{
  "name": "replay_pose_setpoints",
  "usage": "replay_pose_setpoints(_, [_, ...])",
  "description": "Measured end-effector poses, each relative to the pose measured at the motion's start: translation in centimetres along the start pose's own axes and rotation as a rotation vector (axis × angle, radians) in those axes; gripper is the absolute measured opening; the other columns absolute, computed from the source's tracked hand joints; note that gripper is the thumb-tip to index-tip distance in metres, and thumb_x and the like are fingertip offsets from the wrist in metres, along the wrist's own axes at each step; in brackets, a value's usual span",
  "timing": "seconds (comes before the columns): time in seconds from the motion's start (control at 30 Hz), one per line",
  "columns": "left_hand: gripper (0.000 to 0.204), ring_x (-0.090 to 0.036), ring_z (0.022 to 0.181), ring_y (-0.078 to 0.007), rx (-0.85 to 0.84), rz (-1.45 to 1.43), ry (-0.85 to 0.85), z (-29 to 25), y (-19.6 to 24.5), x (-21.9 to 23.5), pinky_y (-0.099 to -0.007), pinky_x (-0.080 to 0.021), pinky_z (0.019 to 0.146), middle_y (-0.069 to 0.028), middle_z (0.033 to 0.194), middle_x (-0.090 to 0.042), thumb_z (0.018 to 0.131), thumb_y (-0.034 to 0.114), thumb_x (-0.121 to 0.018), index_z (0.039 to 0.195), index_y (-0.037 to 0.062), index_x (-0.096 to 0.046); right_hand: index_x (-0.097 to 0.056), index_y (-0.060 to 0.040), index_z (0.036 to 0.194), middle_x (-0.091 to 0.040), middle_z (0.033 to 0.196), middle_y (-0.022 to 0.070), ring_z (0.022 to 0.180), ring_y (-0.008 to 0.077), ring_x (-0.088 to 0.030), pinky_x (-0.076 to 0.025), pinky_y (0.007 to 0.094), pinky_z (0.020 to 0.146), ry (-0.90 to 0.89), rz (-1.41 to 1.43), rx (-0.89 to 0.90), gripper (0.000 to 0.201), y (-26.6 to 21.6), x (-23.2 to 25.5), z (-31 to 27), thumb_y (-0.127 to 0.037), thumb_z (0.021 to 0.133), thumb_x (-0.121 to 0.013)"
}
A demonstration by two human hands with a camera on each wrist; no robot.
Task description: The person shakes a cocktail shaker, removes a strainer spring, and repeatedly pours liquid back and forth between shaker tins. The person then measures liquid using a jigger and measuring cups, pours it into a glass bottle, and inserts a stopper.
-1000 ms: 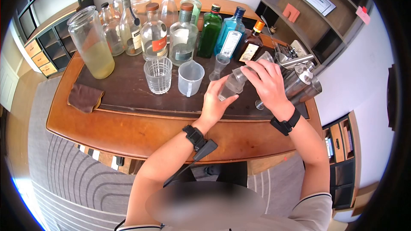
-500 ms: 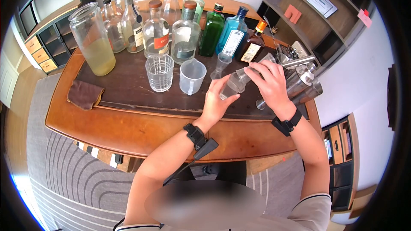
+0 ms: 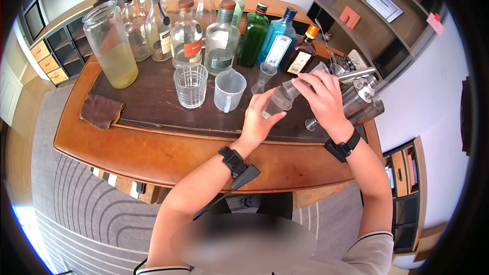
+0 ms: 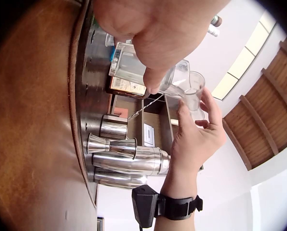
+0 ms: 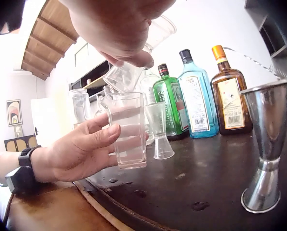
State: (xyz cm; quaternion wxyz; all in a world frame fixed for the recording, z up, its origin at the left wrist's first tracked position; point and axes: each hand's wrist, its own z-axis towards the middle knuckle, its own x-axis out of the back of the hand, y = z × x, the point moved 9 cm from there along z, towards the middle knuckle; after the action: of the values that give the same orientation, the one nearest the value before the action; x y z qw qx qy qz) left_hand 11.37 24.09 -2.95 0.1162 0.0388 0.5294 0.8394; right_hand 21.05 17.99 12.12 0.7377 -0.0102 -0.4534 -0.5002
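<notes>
My left hand holds a clear drinking glass with a squared base, fingers on one side and thumb on the other. In the right wrist view it stands nearly upright, just above the table. My right hand pinches a clear double-ended jigger, tilted so that its lower cup meets the glass's mouth. The right fingers hide the jigger's waist. Behind the glass stands a second clear jigger. A steel jigger is on the table below my right hand.
Left of my hands are a plastic measuring jug and a ribbed tumbler. Several bottles line the back, including a green bottle and a blue bottle. A pitcher and cloth lie left, steel shakers right.
The head view has shifted slightly, so the tabletop things appear a little higher and further right. Both hands keep the same hold, with the jigger tilted at the glass's mouth.
</notes>
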Motion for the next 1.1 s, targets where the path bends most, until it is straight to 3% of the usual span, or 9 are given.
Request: replay_pose_setpoints(1.1, [0.067, -0.056, 0.125, -0.0222, -0.003, 0.008, 0.001, 0.0, 0.2, 0.0, -0.0348, -0.044, 0.113, -0.0104, 0.125, -0.053, 0.080, -0.003, -0.080, 0.141, 0.0005, -0.052, -0.072, -0.0134, 0.115, -0.065, 0.115, 0.0000, 0.104, 0.0203, -0.059, -0.046, 0.0376, 0.085, -0.056, -0.065, 0.052, 0.041, -0.2, 0.2, 0.2, -0.007, 0.075, -0.072])
